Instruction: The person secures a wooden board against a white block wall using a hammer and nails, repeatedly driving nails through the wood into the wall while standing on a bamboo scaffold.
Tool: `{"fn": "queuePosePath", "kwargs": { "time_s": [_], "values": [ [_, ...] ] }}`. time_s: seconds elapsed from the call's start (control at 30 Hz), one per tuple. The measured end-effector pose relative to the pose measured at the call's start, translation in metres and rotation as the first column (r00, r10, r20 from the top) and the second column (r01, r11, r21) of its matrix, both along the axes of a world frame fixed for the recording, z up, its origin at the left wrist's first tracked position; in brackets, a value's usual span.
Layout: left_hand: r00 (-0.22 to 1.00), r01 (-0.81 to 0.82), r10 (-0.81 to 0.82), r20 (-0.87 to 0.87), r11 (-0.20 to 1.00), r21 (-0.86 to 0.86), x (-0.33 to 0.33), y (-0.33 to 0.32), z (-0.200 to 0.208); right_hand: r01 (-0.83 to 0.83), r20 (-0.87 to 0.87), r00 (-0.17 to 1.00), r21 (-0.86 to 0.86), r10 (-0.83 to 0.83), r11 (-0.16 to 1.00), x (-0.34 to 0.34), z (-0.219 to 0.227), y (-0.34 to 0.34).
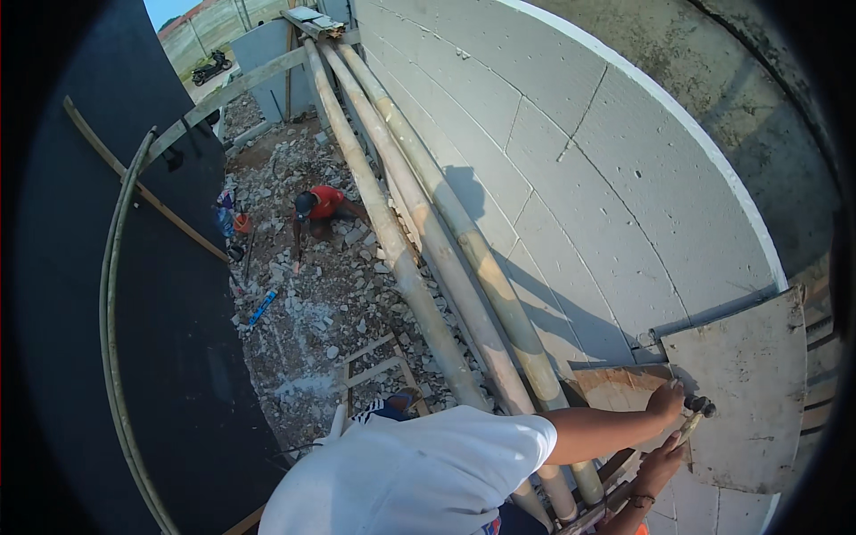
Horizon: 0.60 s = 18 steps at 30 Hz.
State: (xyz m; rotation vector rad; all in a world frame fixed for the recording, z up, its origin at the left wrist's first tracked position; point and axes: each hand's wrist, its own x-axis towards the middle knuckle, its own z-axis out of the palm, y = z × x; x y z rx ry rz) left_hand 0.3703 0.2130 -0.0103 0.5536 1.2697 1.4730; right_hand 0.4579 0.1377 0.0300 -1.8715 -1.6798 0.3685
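Observation:
My left hand (666, 401) is closed, its fingertips pinched at the edge of a grey formwork board (744, 392). Whatever sits in that pinch is too small to name. Just below it, my right hand (662, 464) is wrapped around the pale wooden handle of a hammer (689, 426), with a band on the wrist. The dark hammer head lies over the board, close to the left fingers. A brown, worn panel (615, 389) shows behind my left forearm. The board stands against the top of a light grey block wall (571, 160).
Three long bamboo poles (450, 241) run beside the wall. Far below, a person in a red shirt (327, 202) crouches on rubble (303, 339). A wooden frame (373, 364) and a blue level-like bar (263, 307) lie there. A dark wall (178, 357) rises at left.

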Motion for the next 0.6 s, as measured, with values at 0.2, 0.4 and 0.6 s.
{"fn": "queuePosePath", "kwargs": {
  "time_s": [0.2, 0.4, 0.6],
  "values": [
    [0.988, -0.149, 0.147, -0.056, 0.989, -0.026, 0.013, 0.007, 0.006, -0.009, 0.029, 1.000, -0.045, 0.011, 0.999, 0.009, 0.000, 0.007],
    [0.998, -0.068, 0.068, -0.018, 0.997, -0.037, 0.011, 0.002, 0.007, 0.004, 0.011, 1.000, -0.086, -0.003, 0.996, 0.012, -0.005, 0.005],
    [0.986, -0.130, 0.137, 0.094, 0.989, -0.077, 0.010, 0.002, 0.003, -0.053, -0.022, 0.998, 0.066, 0.054, 0.996, 0.015, -0.017, 0.008]
  ]
}}
